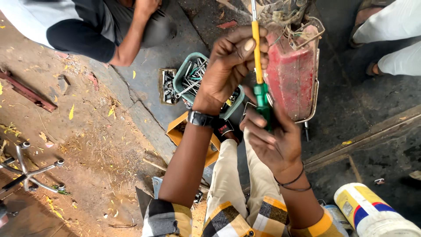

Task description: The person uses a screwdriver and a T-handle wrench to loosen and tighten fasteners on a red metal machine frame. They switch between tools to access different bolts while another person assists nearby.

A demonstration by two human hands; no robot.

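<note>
My left hand (232, 61) pinches the yellow shaft of the screwdriver (259, 83); my right hand (274, 140) is clamped on its green handle. Its tip reaches the wiring atop the red housing (291, 83), with the green tray of tools (186, 72) just behind.

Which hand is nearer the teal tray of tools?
Left. The left hand grips the screwdriver shaft directly above the teal tray; the right hand holds the green handle farther right.

Checked yellow-black sleeves (169, 219), black watch (201, 118) (left wrist), beige trousers (228, 175).
</note>
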